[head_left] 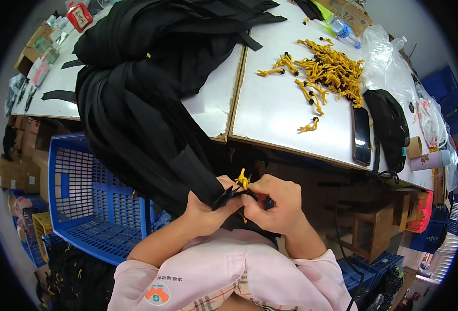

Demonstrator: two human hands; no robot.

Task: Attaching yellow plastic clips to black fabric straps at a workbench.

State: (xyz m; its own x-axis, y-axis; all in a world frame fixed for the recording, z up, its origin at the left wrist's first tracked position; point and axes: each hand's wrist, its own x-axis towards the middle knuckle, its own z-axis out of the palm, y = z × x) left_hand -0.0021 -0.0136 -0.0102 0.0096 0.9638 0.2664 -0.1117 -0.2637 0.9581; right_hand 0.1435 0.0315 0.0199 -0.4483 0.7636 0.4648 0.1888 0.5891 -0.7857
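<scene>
Short yellow cord toggle with a black stopper [243, 180], pinched between both hands just below the front edge of the white worktable [281, 109], close to the chest. Left hand [205, 210] closed on the end of a long black woven strap [187, 166], thumb pressing it toward the toggle. Right hand [275, 202] curled tight, fingertips gripping the toggle and strap end. Behind, heaped black fabric pile [151, 67] spilling off the table edge. Farther right on the tabletop, loose heap of yellow cord toggles [332, 70], a black smartphone [361, 136] lying flat beside it. Lower left, blue plastic lattice crate [84, 192] on the floor.
</scene>
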